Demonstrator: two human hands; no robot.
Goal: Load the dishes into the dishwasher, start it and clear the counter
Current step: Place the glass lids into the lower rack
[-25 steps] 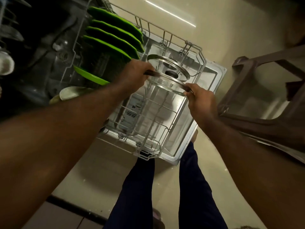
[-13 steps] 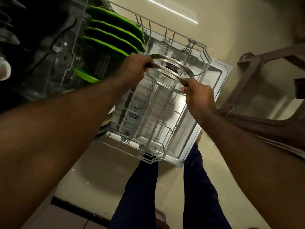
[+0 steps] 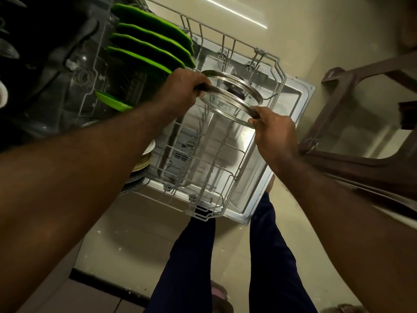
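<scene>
Two glass lids with steel rims stand on edge over the pulled-out lower rack (image 3: pixel 228 195) of the open dishwasher. The nearer glass lid (image 3: pixel 228 102) is gripped at its left rim by my left hand (image 3: pixel 182 89) and at its right rim by my right hand (image 3: pixel 275 129). The second lid (image 3: pixel 234 79), with a dark knob, stands just behind it. Several green plates (image 3: pixel 153 44) stand upright in the rack's far left rows. The open dishwasher door (image 3: pixel 291 114) lies flat under the rack.
A brown plastic chair (image 3: pixel 352 136) stands close on the right of the door. More plates and a dark pan (image 3: pixel 140 168) sit at the rack's left edge under my left forearm. My legs in dark trousers stand on the beige floor (image 3: pixel 135 233) just in front of the door.
Both hands with the nearer lid have shifted slightly farther over the rack, toward the second lid. The view has drifted a little.
</scene>
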